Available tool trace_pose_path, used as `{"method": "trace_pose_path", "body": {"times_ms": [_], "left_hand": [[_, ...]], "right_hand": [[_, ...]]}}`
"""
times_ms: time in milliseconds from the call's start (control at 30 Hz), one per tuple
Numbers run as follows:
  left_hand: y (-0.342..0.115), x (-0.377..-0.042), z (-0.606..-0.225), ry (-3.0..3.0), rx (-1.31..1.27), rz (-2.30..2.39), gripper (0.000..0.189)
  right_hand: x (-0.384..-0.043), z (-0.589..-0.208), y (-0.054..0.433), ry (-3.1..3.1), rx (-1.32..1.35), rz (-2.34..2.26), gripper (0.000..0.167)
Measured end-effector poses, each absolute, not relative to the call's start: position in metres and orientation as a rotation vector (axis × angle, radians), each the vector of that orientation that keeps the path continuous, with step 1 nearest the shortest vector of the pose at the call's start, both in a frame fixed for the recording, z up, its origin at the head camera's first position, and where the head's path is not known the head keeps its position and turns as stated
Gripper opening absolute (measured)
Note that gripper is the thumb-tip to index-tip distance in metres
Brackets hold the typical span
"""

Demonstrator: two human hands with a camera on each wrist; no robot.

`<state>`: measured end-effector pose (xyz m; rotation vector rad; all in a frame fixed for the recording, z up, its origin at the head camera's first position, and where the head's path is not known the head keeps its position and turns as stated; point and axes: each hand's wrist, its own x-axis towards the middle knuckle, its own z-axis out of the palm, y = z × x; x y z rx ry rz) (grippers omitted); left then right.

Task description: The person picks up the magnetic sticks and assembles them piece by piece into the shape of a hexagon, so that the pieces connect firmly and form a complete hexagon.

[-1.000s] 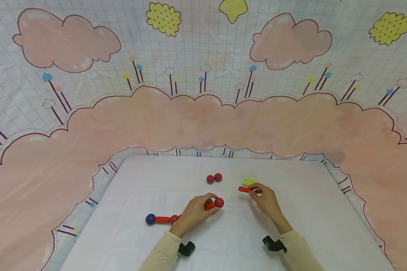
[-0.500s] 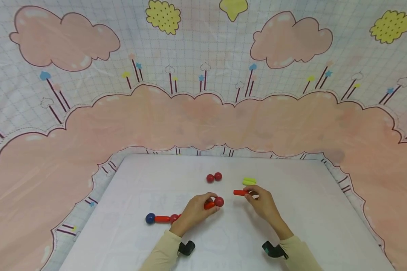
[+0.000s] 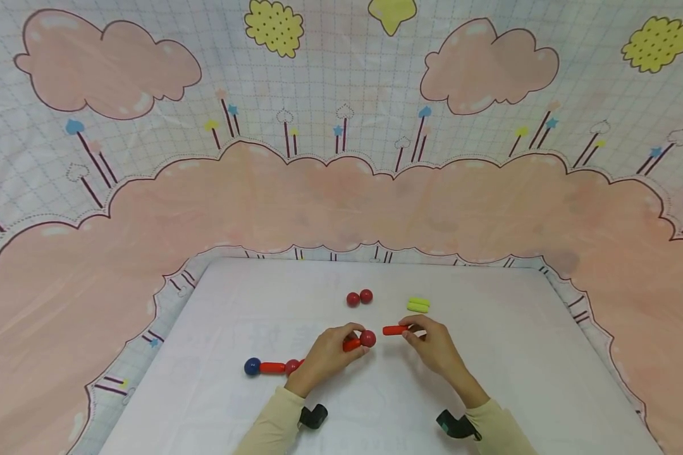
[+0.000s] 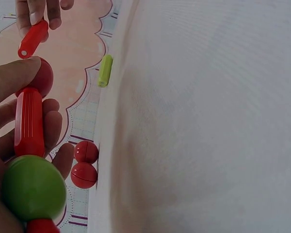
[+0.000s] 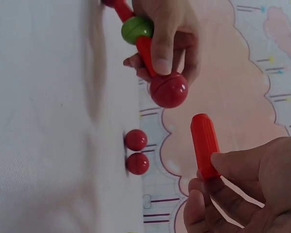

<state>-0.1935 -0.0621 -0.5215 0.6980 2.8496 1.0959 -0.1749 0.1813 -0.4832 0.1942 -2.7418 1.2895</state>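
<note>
My left hand (image 3: 327, 354) holds a chain of balls and rods. Its fingers and thumb lie around the end with a red ball (image 3: 367, 339) and a ridged red rod (image 4: 29, 121). A green ball (image 4: 34, 188) follows that rod, mostly hidden by the hand in the head view. Farther left, the chain ends in a red rod (image 3: 272, 368) and a dark blue ball (image 3: 253, 367). Between thumb and fingers, my right hand (image 3: 435, 344) pinches a separate red rod (image 5: 203, 145). Its free end points at the red ball across a small gap.
Two loose red balls (image 3: 359, 297) sit side by side on the white table (image 3: 546, 379), beyond the left hand. Yellow-green rods (image 3: 418, 305) lie together beyond the right hand. A cloud-patterned cloth (image 3: 341, 202) hangs behind the table.
My right hand has brought its red rod left and nearer to me, away from the yellow-green rods and close to the red ball. The left hand stays still with the chain.
</note>
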Motion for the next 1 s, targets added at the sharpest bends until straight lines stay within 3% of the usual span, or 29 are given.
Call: {"method": "trace_pose_path", "body": {"times_ms": [1000], "left_hand": [[-0.063,-0.19,-0.519,2.848,0.741,1.12,0.037]], "right_hand": [[-0.174,-0.487,0.165,-2.778,0.184,1.311,0.022]]}}
